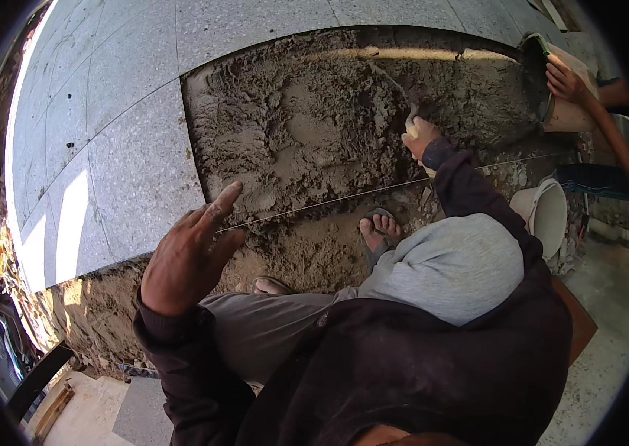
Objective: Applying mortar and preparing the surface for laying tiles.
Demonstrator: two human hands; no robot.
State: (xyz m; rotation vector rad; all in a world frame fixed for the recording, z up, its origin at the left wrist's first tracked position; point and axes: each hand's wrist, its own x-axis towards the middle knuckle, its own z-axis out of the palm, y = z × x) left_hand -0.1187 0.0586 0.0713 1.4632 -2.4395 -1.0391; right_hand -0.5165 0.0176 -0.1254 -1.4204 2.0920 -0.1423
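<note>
My right hand [423, 139] has its fingers curled firmly around the handle of a trowel [412, 111], whose blade reaches away from my knuckles over the bed of wet mortar [292, 141]. That blade is so caked in grey that I can't fairly tell where its edge ends, or whether it's pressed in or just skimming. My left hand [184, 260] grips nothing: its fingers are straight, the thumb stands apart from them, and it hangs in the air near the corner where the mortar meets the laid tiles [136, 163]. Those tiles spread out to the left of my left fingers and run on beyond the far side of the bed. A taut string [344, 196] crosses between my 2 hands, along the near side of the mortar, and passes below my right forearm. To the right of my right fingers, a co-worker's hand [567, 80] steadies a tipped bucket [565, 119] with its mouth toward the bed; a white bucket [526, 204] sits on my side of the string, also to the right of those fingers. I'd judge this to be the spreading step: the mortar lies in ridges and hollows ahead of my trowel fingers, too rough to take a tile. To my mind the next move calls for drawing the blade across the lumps, filling the low spots, and bringing the surface even without disturbing the string.
</note>
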